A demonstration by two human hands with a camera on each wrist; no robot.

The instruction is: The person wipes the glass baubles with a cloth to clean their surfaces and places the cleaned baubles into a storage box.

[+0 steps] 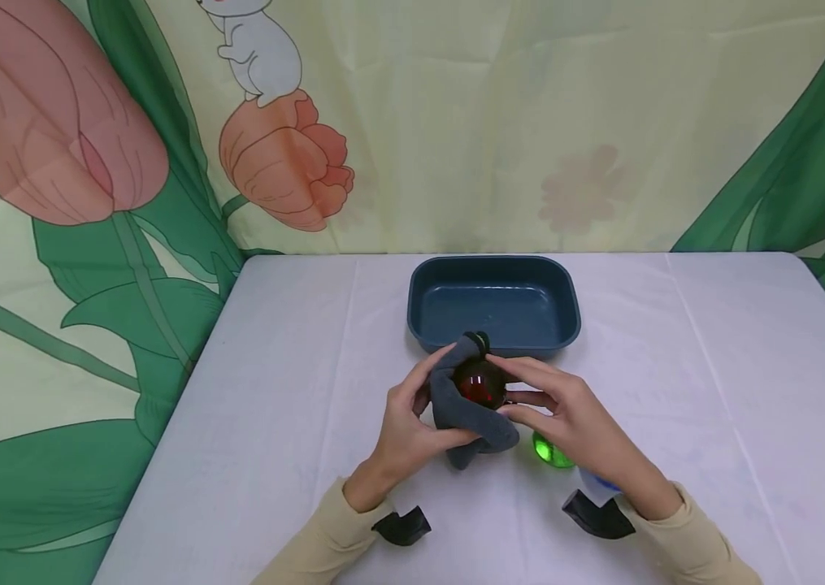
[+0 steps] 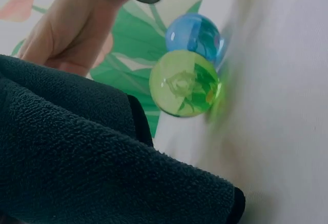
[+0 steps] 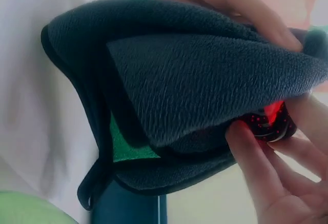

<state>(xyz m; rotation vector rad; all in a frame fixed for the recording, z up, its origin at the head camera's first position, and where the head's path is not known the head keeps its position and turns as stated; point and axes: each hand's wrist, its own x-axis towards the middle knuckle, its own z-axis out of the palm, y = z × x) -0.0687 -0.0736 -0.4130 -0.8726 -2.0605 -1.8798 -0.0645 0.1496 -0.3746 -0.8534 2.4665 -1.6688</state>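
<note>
A clear red ball (image 1: 481, 383) is held up between both hands over the table, partly wrapped in a dark grey cloth (image 1: 449, 404). My left hand (image 1: 412, 422) grips the cloth from the left, thumb across its lower part. From the right, the fingertips and thumb of my right hand (image 1: 562, 406) pinch the ball. In the right wrist view the folded cloth (image 3: 195, 85), with a black edge and a hanging loop, covers most of the red ball (image 3: 269, 121). A green ball (image 1: 553, 449) lies on the table below the right hand.
A dark blue rectangular basin (image 1: 492, 345) stands just beyond the hands. Beside the green ball is a blue ball (image 2: 192, 37), mostly behind the right wrist in the head view. The table (image 1: 295, 349) wears a white cloth, and a printed curtain (image 1: 456, 122) hangs behind it.
</note>
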